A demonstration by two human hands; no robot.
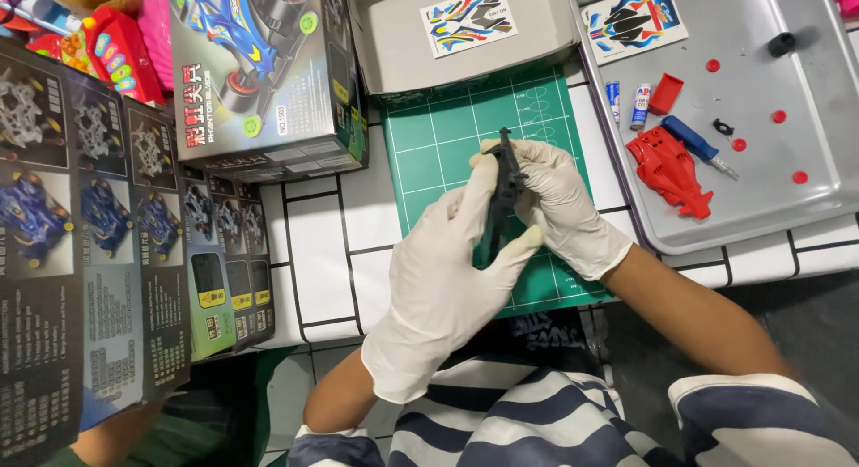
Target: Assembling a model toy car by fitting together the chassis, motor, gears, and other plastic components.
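We hold the thin black plastic car frame [503,191] up on its edge over the green cutting mat [443,140], with our left hand [447,270] and right hand [559,203] both closed on it. The red plastic car shell [669,170] still waits on the grey metal tray [805,212], far right, not on yet.

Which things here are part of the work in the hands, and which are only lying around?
In hand: black chassis part, held by left hand and right hand.
Lying about: red car body, screwdriver, batteries on metal tray; toy box; sticker sheets.
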